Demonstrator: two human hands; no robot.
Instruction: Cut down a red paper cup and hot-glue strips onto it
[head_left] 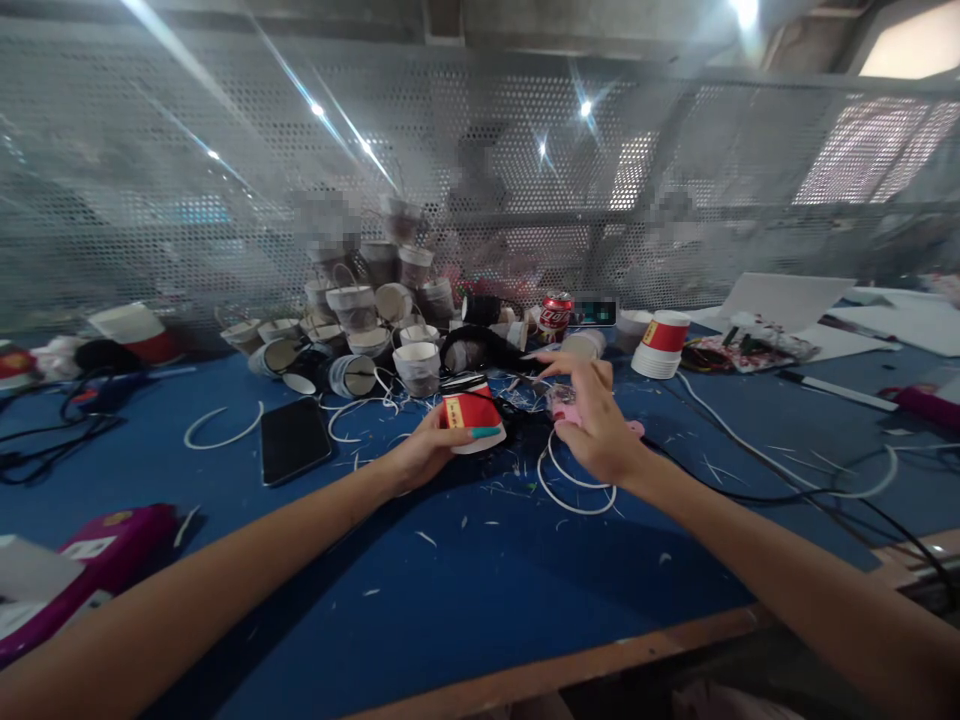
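A red and white paper cup [472, 412] is gripped in my left hand [426, 447], with the thumb along its side and black cord around its upper part. To the right, my right hand [596, 420] is closed around a pink tool [564, 408], whose exact kind is partly hidden by the fingers. Black strands [517, 408] lie between the two hands. Just below my right hand a loop of white cord [577, 508] rests on the blue table [480, 590].
Several wrapped cups with handles [352, 307] are piled behind my left hand. A black phone [295, 441] lies left, near a purple object [112, 550]. Farther back are a red can [556, 316] and stacked paper cups [661, 345]. White scraps and cables are scattered about.
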